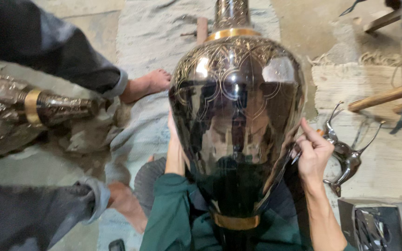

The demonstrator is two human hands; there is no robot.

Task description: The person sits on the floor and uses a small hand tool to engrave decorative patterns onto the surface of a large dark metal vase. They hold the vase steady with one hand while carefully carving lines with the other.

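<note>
A large dark, glossy metal vase (236, 125) with engraved patterns and brass bands lies along my lap, its neck pointing away from me. My left hand (174, 139) presses flat against the vase's left side, mostly hidden behind it. My right hand (311, 151) is at the vase's right side, fingers pinched on a thin metal engraving tool (297, 157) whose tip touches the surface.
Another person sits at the left with dark trousers and bare feet (146, 84), a second engraved vase (29, 108) lying by them. A shiny metal deer-like figurine (345, 158) lies on the floor at the right, beside wooden sticks (375, 99) and a grey block (380, 224).
</note>
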